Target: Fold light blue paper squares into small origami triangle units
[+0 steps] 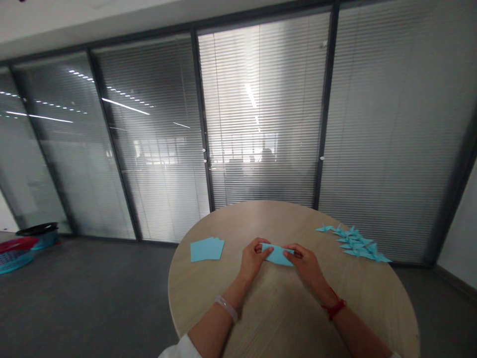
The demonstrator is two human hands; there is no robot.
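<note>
A folded light-blue paper sheet (278,255) lies on the round wooden table (268,308), held at both ends. My left hand (254,257) pinches its left end, with the fingers curled over the edge. My right hand (303,261) presses and grips its right end. A pale bracelet is on my left wrist. A red cord is tied round my right wrist.
A small stack of flat blue sheets (206,248) lies to the left of my hands. Several folded blue paper figures (354,241) are spread at the table's right edge. Glass walls with blinds stand behind. Coloured baskets (22,246) sit on the floor at far left.
</note>
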